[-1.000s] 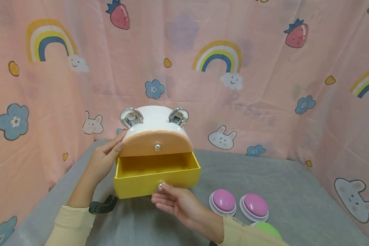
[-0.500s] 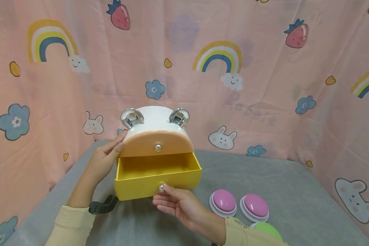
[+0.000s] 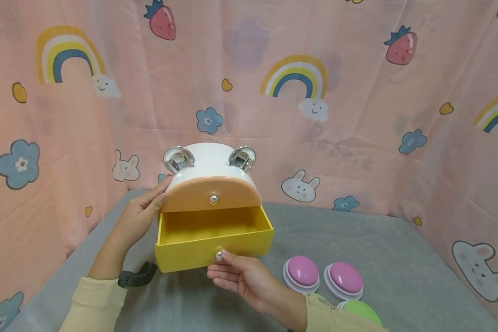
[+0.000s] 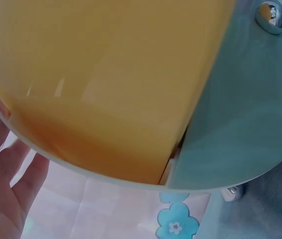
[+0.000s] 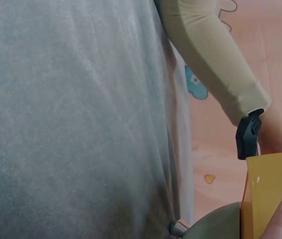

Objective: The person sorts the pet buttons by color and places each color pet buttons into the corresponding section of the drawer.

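Observation:
A small animal-shaped drawer box point(image 3: 209, 159), white on top with silver ears, stands on the grey cloth. Its orange upper drawer point(image 3: 191, 196) is in place; in the left wrist view this front looks blue-green. Below it the yellow lower drawer point(image 3: 182, 253) is pulled out, with nothing seen inside. My right hand point(image 3: 249, 279) pinches its silver knob point(image 3: 219, 255) between thumb and forefinger, other fingers stretched out below. My left hand point(image 3: 139, 214) rests against the box's left side, thumb near the front edge. Its fingers point(image 4: 31, 181) look fairly straight in the left wrist view.
Two pink domed push buttons point(image 3: 302, 272) with white bases sit right of my right hand. A green one point(image 3: 362, 311) is partly hidden by my right sleeve. Grey cloth point(image 3: 357, 235) covers the table, and a pink printed curtain point(image 3: 249, 129) hangs behind and at both sides.
The yellow drawer has come out slightly toward me, with my right hand still pinching its knob. My left hand has stayed at the box's side.

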Tool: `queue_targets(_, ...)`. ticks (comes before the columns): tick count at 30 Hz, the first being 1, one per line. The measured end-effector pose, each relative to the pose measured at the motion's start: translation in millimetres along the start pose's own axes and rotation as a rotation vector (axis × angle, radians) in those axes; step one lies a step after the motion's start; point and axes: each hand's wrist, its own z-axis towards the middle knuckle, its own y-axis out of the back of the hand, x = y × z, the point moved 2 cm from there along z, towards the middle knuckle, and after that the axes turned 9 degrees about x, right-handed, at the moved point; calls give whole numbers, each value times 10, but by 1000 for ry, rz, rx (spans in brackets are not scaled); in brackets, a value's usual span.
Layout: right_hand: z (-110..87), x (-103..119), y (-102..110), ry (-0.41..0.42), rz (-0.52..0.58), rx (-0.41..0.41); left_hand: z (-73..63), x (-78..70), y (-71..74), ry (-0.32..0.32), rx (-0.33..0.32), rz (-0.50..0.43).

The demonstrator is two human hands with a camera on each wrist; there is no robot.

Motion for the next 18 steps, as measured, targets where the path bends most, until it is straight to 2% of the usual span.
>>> queue_targets(18, -168, -80, -52, -17, 16, 15, -4, -7, -12, -7, -9, -16)
